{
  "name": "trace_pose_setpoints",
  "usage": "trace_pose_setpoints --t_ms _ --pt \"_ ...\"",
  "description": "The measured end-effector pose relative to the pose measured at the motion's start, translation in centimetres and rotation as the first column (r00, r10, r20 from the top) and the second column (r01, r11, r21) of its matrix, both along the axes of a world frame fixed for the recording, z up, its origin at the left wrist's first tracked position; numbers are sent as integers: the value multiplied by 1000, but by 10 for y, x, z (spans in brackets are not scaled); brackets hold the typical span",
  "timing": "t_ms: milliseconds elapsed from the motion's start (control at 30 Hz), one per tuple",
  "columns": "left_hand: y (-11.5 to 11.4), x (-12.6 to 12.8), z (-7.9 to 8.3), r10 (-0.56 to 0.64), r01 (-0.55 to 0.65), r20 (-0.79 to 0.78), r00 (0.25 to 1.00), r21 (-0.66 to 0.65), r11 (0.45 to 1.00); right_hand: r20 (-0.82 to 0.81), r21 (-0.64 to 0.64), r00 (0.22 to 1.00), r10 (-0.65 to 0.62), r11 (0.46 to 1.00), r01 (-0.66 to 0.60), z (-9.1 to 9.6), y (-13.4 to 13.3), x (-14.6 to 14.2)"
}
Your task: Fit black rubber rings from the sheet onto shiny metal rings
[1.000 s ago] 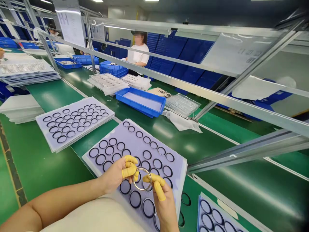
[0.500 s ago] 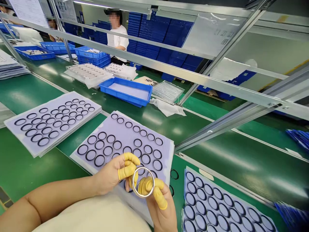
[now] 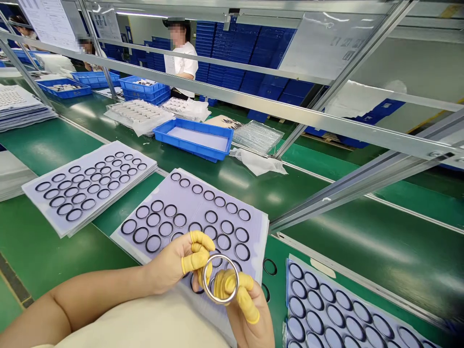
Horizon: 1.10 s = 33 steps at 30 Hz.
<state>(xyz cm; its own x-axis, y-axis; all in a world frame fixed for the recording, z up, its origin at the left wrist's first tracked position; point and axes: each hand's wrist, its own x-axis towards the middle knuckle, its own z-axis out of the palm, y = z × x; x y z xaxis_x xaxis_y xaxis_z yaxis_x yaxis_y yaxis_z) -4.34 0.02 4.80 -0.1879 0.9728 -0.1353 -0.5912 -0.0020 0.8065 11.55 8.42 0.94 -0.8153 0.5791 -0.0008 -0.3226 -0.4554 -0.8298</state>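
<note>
Both my hands are at one shiny metal ring (image 3: 219, 301), raised in front of my body above the middle sheet. My left hand (image 3: 181, 263) pinches its left side between thumb and fingers. My right hand (image 3: 248, 302) grips the right side, with fingertips showing through the opening. Yellow finger cots cover the fingertips of both hands. Beneath them lies a pale lilac sheet (image 3: 188, 203) bearing rows of dark-edged rings; my hands hide part of these rows. Just right of that sheet, a loose black ring (image 3: 270, 267) rests on the green table.
More ring-covered sheets lie left (image 3: 39, 200) and right (image 3: 323, 276). Behind are a blue tray (image 3: 194, 145), a clear plastic tray stack (image 3: 257, 135) and white trays (image 3: 139, 113). A metal rail (image 3: 253, 104) and slanted post (image 3: 326, 195) cross above the table. A person (image 3: 186, 60) stands beyond.
The view has shifted slightly, so the scene sits a little further right and lower. Both hands keep nearly the same hold on the ring.
</note>
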Motion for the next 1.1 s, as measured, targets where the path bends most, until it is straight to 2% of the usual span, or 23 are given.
trace_pose_setpoints --t_ms 167,233,267,300,333,367,400,433,467,567,633,700,767,833,900,967,1100 --pt "4 5 -5 -31 30 -77 997 -12 999 -60 -31 998 17 999 -19 0 6 -1" --pt "17 3 -13 -54 53 -198 979 -11 999 -75 -48 997 13 999 -16 -3 9 2" --pt "29 0 -18 -54 54 -315 947 -8 998 -58 -75 998 -10 997 6 -6 11 4" --pt "44 -5 -25 -47 50 -486 873 -8 999 -26 -109 998 -53 993 50 -10 12 8" --pt "62 -10 -33 -35 41 -657 753 -6 999 16 -145 994 -112 983 113 -14 14 12" --pt "83 -16 -42 -15 16 -829 559 -7 1000 59 -177 982 -177 967 185 -18 17 17" --pt "106 -22 -52 -31 17 -945 326 -27 1000 95 -203 968 -231 948 246 -23 19 22" --pt "129 -27 -62 -42 19 -968 248 -39 999 122 -223 956 -268 931 290 -27 21 27" --pt "152 -31 -73 -59 30 -976 208 -54 998 133 -238 948 -288 920 312 -31 24 32" --pt "208 -34 -105 -125 73 -983 137 -115 991 121 -264 952 -283 915 305 -35 29 44" --pt "231 -31 -123 -166 103 -978 128 -153 983 97 -261 960 -261 924 278 -33 31 48" --pt "244 -28 -136 -196 128 -969 148 -177 976 65 -262 968 -241 932 250 -30 31 48" --pt "250 -26 -141 -208 145 -959 192 -182 973 -30 -259 968 -249 937 233 -28 30 45" --pt "251 -24 -139 -198 153 -946 257 -163 975 -145 -244 953 -264 944 224 -26 29 43" --pt "246 -19 -128 -167 145 -925 341 -124 982 -150 -240 943 -297 936 256 -22 28 43" --pt "233 -11 -111 -124 121 -886 447 -77 990 -53 -241 937 -346 915 324 -16 28 47" --pt "184 3 -63 -85 101 -742 665 -23 995 67 -231 889 -454 859 456 -4 36 54"
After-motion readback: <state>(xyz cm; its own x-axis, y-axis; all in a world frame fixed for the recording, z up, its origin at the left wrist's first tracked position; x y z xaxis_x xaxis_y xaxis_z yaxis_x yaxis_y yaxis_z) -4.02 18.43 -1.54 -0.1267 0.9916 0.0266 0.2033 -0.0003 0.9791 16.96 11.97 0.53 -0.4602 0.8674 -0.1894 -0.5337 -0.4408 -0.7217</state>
